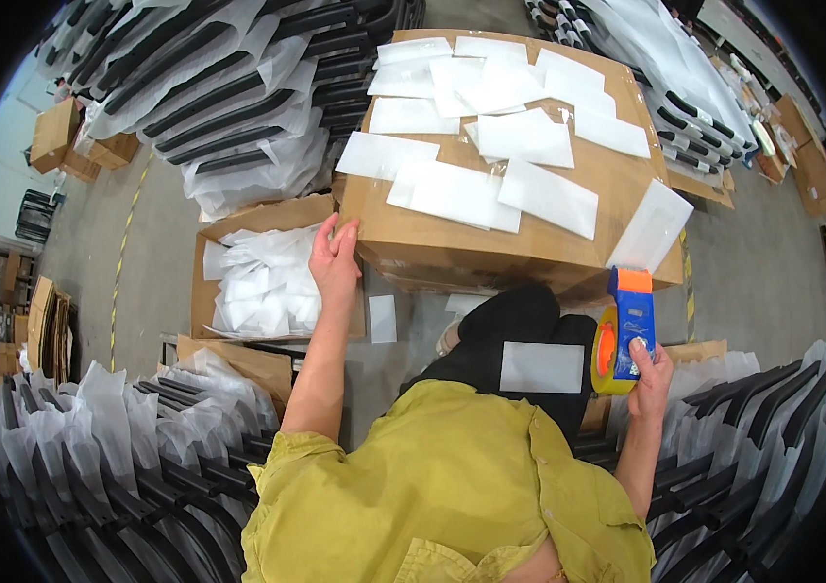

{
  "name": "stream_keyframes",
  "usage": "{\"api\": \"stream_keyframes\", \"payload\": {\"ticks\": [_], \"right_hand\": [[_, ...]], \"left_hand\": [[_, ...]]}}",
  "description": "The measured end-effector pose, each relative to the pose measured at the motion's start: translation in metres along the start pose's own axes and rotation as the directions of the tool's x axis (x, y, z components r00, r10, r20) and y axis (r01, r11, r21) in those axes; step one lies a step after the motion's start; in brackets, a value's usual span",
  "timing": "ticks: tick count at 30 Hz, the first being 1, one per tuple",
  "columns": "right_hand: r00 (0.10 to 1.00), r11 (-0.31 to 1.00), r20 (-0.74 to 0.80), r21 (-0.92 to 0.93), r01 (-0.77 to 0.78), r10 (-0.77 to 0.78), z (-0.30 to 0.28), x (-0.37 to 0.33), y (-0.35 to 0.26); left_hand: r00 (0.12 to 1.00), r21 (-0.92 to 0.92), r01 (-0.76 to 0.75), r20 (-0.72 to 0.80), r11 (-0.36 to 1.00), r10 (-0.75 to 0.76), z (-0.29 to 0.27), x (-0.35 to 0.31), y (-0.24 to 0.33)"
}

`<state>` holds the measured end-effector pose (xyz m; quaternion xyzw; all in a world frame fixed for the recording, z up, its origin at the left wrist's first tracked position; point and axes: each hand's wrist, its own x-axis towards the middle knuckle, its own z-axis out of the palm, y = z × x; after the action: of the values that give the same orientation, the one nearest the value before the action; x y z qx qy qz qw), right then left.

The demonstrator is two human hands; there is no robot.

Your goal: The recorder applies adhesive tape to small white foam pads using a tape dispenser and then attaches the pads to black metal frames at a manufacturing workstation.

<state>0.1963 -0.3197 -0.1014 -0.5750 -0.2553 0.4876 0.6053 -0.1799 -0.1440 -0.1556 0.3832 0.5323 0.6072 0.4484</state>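
My right hand (pixel 648 374) is wrapped round the handle of a blue tape dispenser (pixel 634 316) with an orange front and a yellow roll. The dispenser's front end is by the lower edge of a white sleeve (pixel 651 225) at the near right corner of a large cardboard box (pixel 471 264). My left hand (pixel 335 257) is at the box's near left corner, fingers apart and slightly bent, holding nothing visible. Several flat white sleeves (pixel 549 199) lie scattered and overlapping across the box top. Another white sleeve (pixel 542 367) rests on my lap.
An open carton (pixel 201 282) full of white sleeves stands left of the large box. One loose sleeve (pixel 383 319) lies on the floor. Stacks of black frames in white wrapping (pixel 228 87) rise at the far left, far right and on both sides near me.
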Motion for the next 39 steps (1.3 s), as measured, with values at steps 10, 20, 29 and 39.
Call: {"api": "stream_keyframes", "payload": {"ticks": [10, 20, 29, 39], "right_hand": [[1.000, 0.997, 0.004, -0.075, -0.011, 0.011, -0.001, 0.008, -0.009], [0.999, 1.000, 0.051, -0.003, -0.003, 0.003, -0.006, 0.013, -0.011], [0.998, 0.998, 0.019, 0.033, -0.053, 0.052, -0.010, 0.007, -0.017], [0.997, 0.996, -0.001, 0.027, -0.082, 0.082, -0.032, -0.040, -0.006]], "left_hand": [[0.990, 0.032, 0.003, -0.141, 0.999, 0.001, 0.010, 0.005, 0.009], [0.926, 0.042, 0.368, -0.106, 0.929, -0.362, -0.020, 0.028, -0.007], [0.796, 0.122, 0.037, 0.596, 0.992, -0.103, 0.110, -0.041, 0.038], [-0.075, 0.484, 0.742, 0.748, 0.464, -0.659, 0.270, -0.121, 0.000]]}}
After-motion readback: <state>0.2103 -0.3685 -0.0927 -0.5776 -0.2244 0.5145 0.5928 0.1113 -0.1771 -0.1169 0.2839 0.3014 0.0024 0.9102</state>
